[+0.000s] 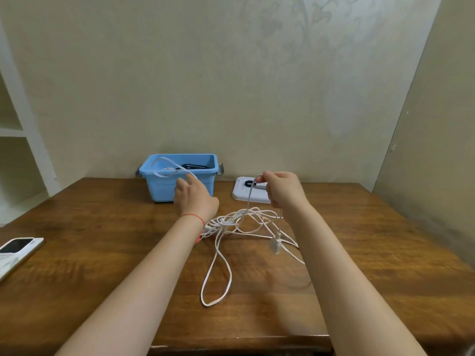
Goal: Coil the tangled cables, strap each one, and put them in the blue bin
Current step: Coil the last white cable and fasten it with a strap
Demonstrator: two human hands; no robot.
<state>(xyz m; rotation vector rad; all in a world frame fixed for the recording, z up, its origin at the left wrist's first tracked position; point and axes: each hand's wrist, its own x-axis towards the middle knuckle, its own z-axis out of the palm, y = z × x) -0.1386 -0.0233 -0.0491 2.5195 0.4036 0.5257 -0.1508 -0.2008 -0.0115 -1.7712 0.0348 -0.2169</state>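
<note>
A tangle of white cables (239,223) lies mid-table, with one long loop (216,278) trailing toward me and a white plug (275,244) at its right. My right hand (281,188) pinches a strand of the white cable and lifts it above the tangle. My left hand (194,199) is raised in front of the blue bin (164,187), holding a blurred loop of white cable (167,167) that arcs over the bin's rim. Inside the bin lie a black coiled cable (194,166) and a white one.
A white lid or tray (240,194) with a black strap ring (248,183) sits right of the bin, by the wall. A phone (18,249) rests at the table's left edge. White shelving stands at the far left.
</note>
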